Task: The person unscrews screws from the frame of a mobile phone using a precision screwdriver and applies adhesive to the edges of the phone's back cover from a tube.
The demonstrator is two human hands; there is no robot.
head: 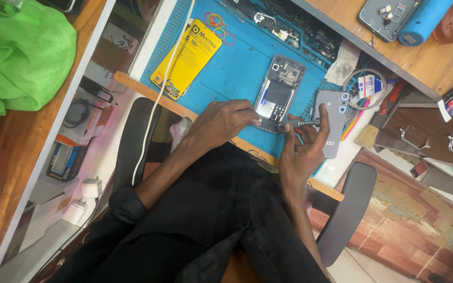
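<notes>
Right hand (pixel 301 144) below opened phone (pixel 278 92).

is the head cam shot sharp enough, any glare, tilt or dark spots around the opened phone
Head view: tilted frame, with the desk edge running diagonally; even, soft light, no strong glare on the blue mat; the opened phone and both hands, left hand and right hand, are fairly sharp; the screwdriver tip is small; the black clothing below loses detail in dark tones.
</notes>
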